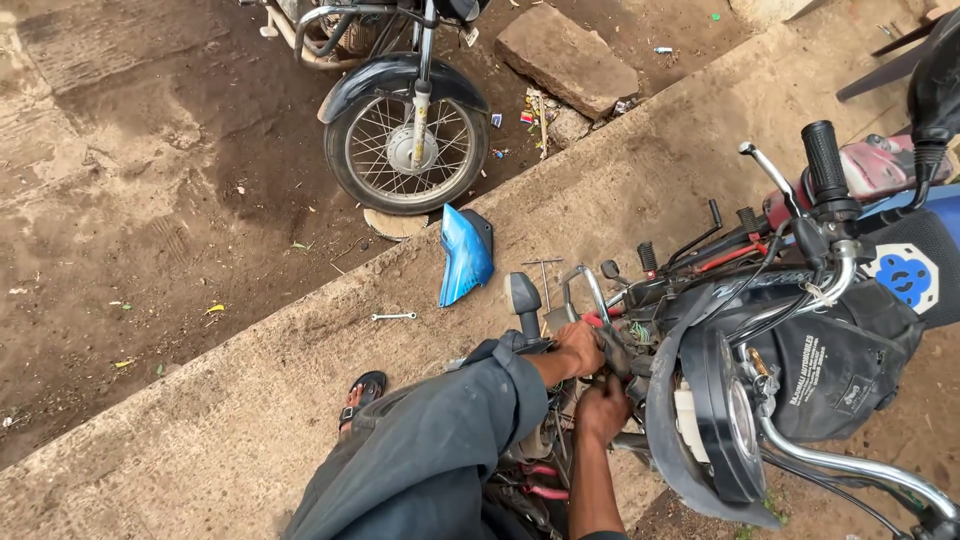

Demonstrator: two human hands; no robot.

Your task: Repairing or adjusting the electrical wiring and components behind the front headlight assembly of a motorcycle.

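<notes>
Ground of packed brown dirt (150,200) fills the far left, and a pale concrete ledge (250,400) runs as a wide band from the near left up to the far right. On the near right stands a motorcycle (800,370) seen from above, its handlebar with black grip (825,160) and silver lever reaching far right, a round headlight housing (725,420) tilted toward the camera, and a black tank cover beside it. A second motorcycle's front wheel (405,150) with spokes and dark mudguard stands on the dirt at the far centre, with a flat stone slab (565,55) to its right.

The person's grey-sleeved arm crosses the near centre. The left hand (580,350) is closed around a bundle of wires and fittings just behind the headlight, fingers curled tight on it. The right hand (603,410) sits just below it, near and touching the same cluster, fingers bent inward; what it grasps is hidden, so its hold cannot be told.

A blue side panel (465,255) leans on the ledge edge left of the hands. A black mirror (523,298) stands up between the panel and the hands. A sandalled foot (362,392) rests on the ledge. A small spanner (393,317) lies on the ledge, well apart from the hands.
</notes>
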